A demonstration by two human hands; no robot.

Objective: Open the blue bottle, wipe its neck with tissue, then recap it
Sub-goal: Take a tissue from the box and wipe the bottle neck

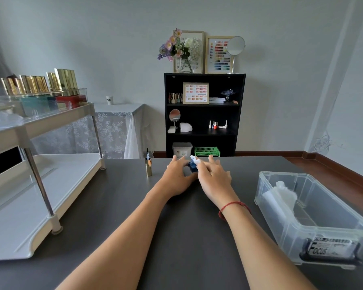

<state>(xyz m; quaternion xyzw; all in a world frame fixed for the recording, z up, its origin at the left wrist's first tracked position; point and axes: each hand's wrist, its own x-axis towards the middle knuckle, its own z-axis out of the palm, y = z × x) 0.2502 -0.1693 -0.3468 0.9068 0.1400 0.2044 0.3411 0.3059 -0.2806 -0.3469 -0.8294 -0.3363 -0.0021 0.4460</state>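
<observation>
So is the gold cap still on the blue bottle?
No: the gold cap stands by itself on the table, left of the blue bottle.

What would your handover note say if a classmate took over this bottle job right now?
Left hand: steadies the blue bottle on the table.
Right hand: presses white tissue to the bottle's top.
Gold cap with its brush up stands left of the bottle.
Done: opened.
Under way: wiping the neck.
Left: recap.
Spare tissue lies in the clear bin on the right.
</observation>
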